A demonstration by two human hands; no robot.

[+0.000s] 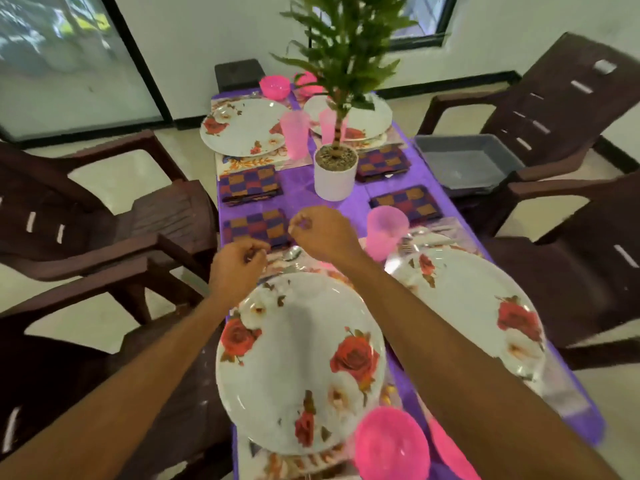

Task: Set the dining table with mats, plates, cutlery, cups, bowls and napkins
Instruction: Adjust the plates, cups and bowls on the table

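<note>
A purple-covered table (301, 192) carries flowered white plates: a near left plate (301, 362), a near right plate (464, 306) and two far plates (242, 128). My left hand (239, 268) is curled above the near left plate's far rim and seems to grip the handle of a spoon (292, 252), whose bowl shows to its right. My right hand (322, 233) hovers just beyond with thumb and forefinger closed in a ring and nothing visible in them. Checked napkins (256, 226) lie folded along the middle. A pink cup (384, 232) stands right of my right hand, with cutlery beside it.
A potted plant (335, 178) stands mid-table. Two pink cups (294, 133) and pink bowls (274, 86) sit at the far end; another pink bowl (391, 445) is at the near edge. Dark chairs (104, 223) flank both sides; a grey tray (460, 164) rests on the right.
</note>
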